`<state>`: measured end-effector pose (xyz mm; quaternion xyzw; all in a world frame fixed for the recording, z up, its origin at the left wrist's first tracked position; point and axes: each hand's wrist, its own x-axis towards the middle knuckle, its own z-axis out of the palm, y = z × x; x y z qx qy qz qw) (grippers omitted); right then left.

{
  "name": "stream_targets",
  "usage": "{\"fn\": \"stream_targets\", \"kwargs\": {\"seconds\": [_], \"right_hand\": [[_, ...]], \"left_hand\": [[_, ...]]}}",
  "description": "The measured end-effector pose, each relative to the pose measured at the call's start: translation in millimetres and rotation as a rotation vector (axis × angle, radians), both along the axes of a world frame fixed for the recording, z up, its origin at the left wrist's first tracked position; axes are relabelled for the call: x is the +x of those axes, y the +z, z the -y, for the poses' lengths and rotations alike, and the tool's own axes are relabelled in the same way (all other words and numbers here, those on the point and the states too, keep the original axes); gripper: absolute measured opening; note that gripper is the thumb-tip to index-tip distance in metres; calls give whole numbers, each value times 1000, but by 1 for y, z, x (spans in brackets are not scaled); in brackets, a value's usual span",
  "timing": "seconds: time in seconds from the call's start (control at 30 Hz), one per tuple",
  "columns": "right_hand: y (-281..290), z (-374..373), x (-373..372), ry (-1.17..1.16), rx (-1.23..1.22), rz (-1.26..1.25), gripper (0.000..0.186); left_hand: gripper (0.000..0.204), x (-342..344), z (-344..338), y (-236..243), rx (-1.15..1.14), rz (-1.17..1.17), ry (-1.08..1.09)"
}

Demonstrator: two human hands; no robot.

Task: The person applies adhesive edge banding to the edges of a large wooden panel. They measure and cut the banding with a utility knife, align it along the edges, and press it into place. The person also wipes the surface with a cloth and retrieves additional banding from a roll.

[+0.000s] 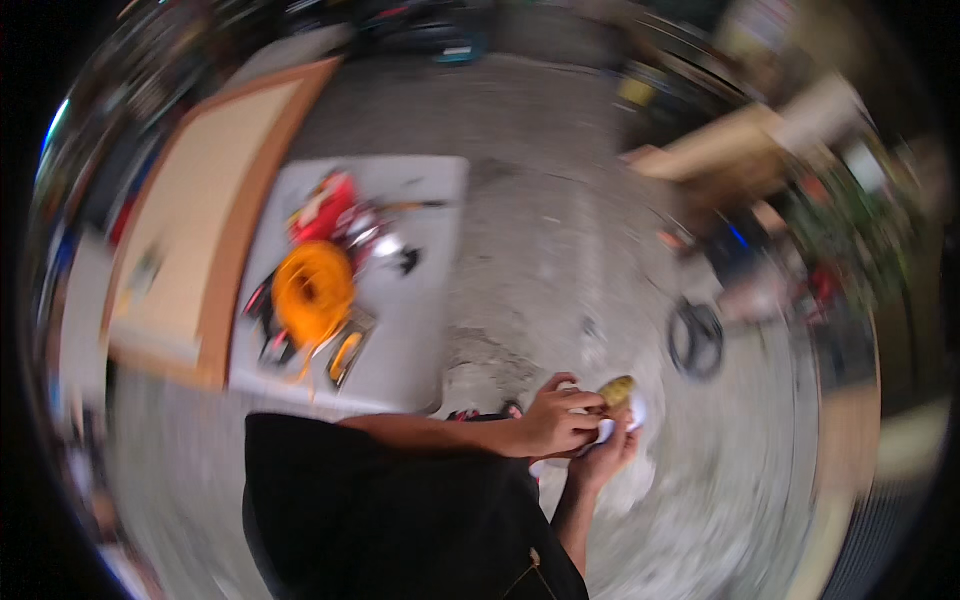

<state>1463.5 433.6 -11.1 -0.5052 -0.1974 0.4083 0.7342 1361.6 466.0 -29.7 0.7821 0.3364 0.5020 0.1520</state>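
Note:
My left hand (562, 418) and my right hand (608, 456) meet in front of me, right of the grey table. Between them sits a yellowish-brown, rounded object (617, 390), its kind too blurred to make out. Something small and bright white (638, 410) shows beside it at my right fingers. The fingers of my left hand are bent over the near side of the yellowish-brown object. From below, my right hand curls around the white thing. My fingers partly hide both items.
On the grey table (405, 340) lie an orange coil (313, 295), a red item (330, 205) and several tools. A wood-framed panel (195, 210) stands left of it. A black ring-shaped coil (695, 338) lies on the concrete floor (540, 250). Boxes (720, 150) and clutter line the right.

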Motion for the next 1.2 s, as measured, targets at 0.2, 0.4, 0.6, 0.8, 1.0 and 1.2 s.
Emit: {"fn": "stream_targets", "kwargs": {"seconds": [0.2,0.4,0.6,0.8,1.0,1.2], "right_hand": [[43,-92,-20,439,-31,190,37],[35,0,-153,1435,444,219,37],[42,180,-254,2027,758,169,27],[32,326,-336,2414,800,243,35],[24,441,-415,2060,1124,252,79],[20,537,-509,2628,-33,-479,135]], "left_hand": [[77,-80,29,56,-482,137,459],[106,-84,145,64,-355,785,973],[122,-146,329,35,41,1067,1155],[91,-179,482,36,353,1426,1305],[101,-247,583,26,633,874,1820],[96,-362,655,0,514,557,1982]]}}
